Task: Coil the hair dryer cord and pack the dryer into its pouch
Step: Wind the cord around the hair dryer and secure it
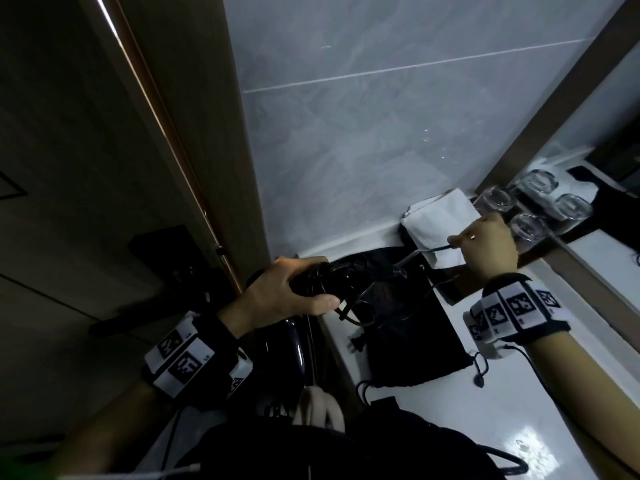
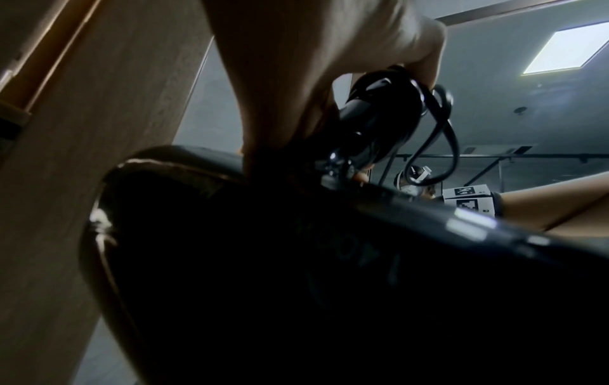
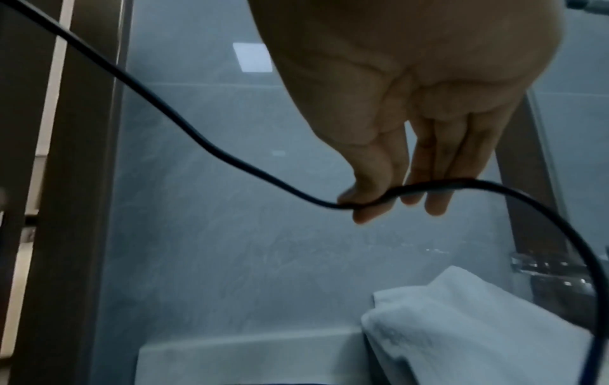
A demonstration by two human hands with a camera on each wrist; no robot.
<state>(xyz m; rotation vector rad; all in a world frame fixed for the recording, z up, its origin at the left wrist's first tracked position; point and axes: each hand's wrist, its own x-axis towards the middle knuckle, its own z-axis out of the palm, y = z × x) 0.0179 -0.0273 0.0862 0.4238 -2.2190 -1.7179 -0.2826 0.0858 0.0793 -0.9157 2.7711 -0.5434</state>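
The cord [image 3: 230, 161] is the thing here: it runs as one taut-ish line from the loops already bunched at the dryer's handle out to the right, so its long axis goes left-to-right and a bit away from the person. The hair dryer [image 1: 332, 282] sits up in the left hand [image 1: 287, 292], whose fingers are wrapped round the handle together with a few finished loops; the body hangs down below the wrist. The right hand [image 1: 485, 247] is out past the loops, above the folded white towel [image 1: 436, 223], pinching the cord between thumb and forefinger – the other fingers [image 3: 438, 179] hang straight and loose behind it. From the pinch the cord curves down again toward the worktop [image 1: 519, 427], and the plug [image 1: 356, 342] lies there just beside the black pouch [image 1: 412, 341], which lies flat under the loops.

So the next loop means carrying the pinched bit back left to the handle – the right hand is the free one, the left just holds. My guess is there's a fair bit of cord left to wind before the pouch comes into play
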